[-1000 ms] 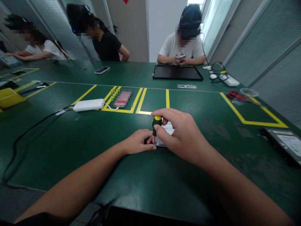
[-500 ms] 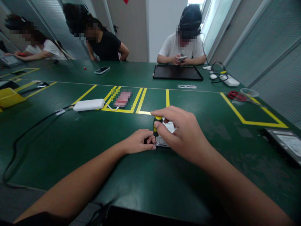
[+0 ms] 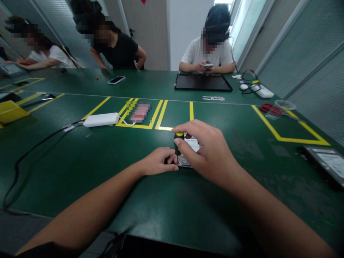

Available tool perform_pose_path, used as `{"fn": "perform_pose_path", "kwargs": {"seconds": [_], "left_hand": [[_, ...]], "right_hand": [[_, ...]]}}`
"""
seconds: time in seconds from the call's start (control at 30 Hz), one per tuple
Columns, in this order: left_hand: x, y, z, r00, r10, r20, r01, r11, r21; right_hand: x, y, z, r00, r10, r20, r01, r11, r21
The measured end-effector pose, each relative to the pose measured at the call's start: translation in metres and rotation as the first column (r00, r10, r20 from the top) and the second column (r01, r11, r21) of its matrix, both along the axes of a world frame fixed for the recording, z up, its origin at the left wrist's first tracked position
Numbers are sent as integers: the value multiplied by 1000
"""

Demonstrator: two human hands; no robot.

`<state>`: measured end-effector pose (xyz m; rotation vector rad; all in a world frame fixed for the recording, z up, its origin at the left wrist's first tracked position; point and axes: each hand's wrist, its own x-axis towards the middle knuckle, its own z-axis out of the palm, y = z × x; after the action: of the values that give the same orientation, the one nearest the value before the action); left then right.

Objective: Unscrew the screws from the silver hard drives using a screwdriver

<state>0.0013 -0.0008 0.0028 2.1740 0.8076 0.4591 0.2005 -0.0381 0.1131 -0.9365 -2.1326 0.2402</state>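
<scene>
My right hand (image 3: pixel 204 143) grips a screwdriver (image 3: pixel 178 144) with a black and yellow handle, thumb and fingers around it. The screwdriver stands nearly upright, its thin shaft pointing down at the near left corner of a silver hard drive (image 3: pixel 185 162) with a white label. My left hand (image 3: pixel 159 161) lies at the drive's left edge, thumb and fingers closed on that corner beside the shaft. Much of the drive is hidden behind my right hand, and the screwdriver's tip is too small to make out.
Another hard drive (image 3: pixel 326 163) lies at the right edge of the green table (image 3: pixel 113 193). A white power bank (image 3: pixel 101 119) with a black cable sits left of centre. Beyond are a dark flat panel (image 3: pixel 202 82), a phone (image 3: pixel 116 80) and several people across the table.
The screwdriver handle has turned and shifted very slightly left in my right hand. My left hand stays in place on the drive. The person in black across the table has moved an arm.
</scene>
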Motion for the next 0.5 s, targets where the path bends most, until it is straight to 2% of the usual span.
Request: {"fn": "perform_pose_path", "kwargs": {"seconds": [0.5], "left_hand": [[0,-1,-1,1000,17,-14,-17,1000,20]], "right_hand": [[2,-1,2,1000,-11,22,11,1000,-19]]}}
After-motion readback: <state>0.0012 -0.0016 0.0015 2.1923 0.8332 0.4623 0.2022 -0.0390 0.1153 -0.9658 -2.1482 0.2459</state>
